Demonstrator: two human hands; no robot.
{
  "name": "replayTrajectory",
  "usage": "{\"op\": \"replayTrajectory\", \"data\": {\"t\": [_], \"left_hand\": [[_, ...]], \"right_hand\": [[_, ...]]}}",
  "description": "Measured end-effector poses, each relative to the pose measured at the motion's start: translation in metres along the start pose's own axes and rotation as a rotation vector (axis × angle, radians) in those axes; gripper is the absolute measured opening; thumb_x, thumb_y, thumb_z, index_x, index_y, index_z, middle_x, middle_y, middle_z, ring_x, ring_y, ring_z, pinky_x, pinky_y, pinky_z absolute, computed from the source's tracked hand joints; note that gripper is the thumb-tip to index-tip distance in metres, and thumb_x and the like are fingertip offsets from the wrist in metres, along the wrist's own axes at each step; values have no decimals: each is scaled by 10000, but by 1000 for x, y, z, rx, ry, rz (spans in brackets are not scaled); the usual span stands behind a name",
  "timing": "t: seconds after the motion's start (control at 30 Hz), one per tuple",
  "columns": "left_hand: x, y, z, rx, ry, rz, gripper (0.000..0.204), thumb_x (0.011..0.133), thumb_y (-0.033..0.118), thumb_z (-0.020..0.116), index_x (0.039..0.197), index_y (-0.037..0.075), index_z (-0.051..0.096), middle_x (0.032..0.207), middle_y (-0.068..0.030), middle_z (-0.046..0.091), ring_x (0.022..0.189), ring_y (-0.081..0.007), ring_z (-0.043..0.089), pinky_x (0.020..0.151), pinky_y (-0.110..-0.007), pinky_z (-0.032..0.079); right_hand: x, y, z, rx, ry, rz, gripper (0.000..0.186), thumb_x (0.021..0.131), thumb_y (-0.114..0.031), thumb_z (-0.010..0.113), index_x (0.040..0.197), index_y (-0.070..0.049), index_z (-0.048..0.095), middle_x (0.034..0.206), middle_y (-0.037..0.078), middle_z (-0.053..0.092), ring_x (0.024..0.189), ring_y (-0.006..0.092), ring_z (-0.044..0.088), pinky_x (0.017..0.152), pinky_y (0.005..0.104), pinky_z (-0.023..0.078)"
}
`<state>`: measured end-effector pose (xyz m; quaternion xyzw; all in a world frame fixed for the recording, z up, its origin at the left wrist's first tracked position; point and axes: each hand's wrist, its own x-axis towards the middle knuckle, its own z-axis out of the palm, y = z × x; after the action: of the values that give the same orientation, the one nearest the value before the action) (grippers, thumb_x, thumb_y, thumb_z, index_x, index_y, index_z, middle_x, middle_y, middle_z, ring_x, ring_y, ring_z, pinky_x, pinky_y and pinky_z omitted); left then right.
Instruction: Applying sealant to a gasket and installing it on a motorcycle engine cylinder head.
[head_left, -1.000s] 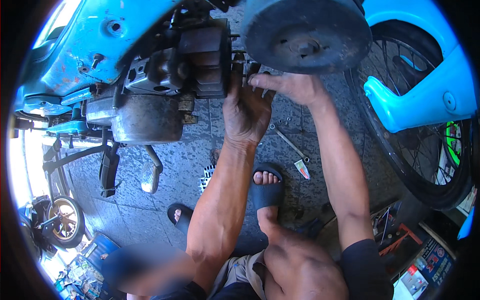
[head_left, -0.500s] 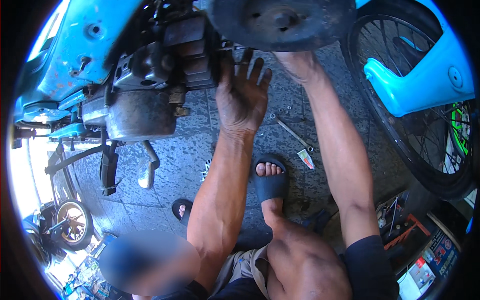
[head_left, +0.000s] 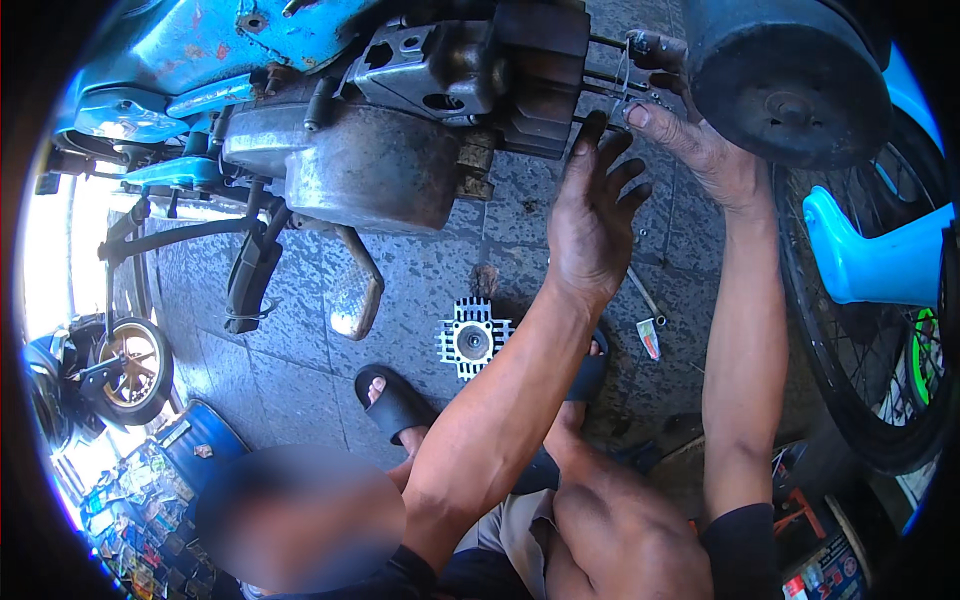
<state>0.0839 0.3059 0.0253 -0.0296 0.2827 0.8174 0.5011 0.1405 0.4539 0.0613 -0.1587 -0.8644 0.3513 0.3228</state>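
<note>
A motorcycle engine [head_left: 370, 185] hangs at upper left. Its dark finned cylinder [head_left: 545, 70] has several bare studs [head_left: 603, 78] sticking out to the right. My right hand [head_left: 715, 160] is at the stud ends, thumb and fingers pinching a thin, bright, wire-like gasket [head_left: 622, 88] standing across the studs. Below the studs, my left hand [head_left: 590, 235] is raised with fingers apart, its thumb tip close to the lowest stud; whether it touches is unclear. Both hands have grease-darkened fingertips. On the floor below lies a silver finned cylinder head [head_left: 474, 342].
A round black part [head_left: 795, 110] hangs just right of my right hand. Farther right are a spoked front wheel [head_left: 810, 330] and a light-blue fender [head_left: 880, 255]. A wrench [head_left: 645, 292] and small tube [head_left: 649, 339] lie on the tiles. A kick pedal [head_left: 355, 300] juts below the engine.
My right hand has come out from behind the round black part, and the thin gasket now shows in its fingers. The view has shifted, revealing the finned head. My left hand stays raised by the studs.
</note>
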Motion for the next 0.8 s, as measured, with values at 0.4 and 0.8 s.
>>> {"op": "replayTrajectory", "data": {"t": [0.4,0.8], "left_hand": [[-7,-4,-7,93,103,-28,618,1053,488,548,1493,63,459,1372,-125,552,1155,-235,533,1037,-424,413],[-192,-11,-102,1710,-352,174,208,955,215,705,862,37,654,732,-135,623,672,-357,618,697,-425,497]], "right_hand": [[2,-10,1,-29,17,132,624,729,-388,952,1186,-45,702,1153,111,660,1126,251,628,1009,454,515],[-76,-12,-26,249,183,536,244,969,-191,738,1072,31,733,952,40,715,901,93,636,825,270,511]]}}
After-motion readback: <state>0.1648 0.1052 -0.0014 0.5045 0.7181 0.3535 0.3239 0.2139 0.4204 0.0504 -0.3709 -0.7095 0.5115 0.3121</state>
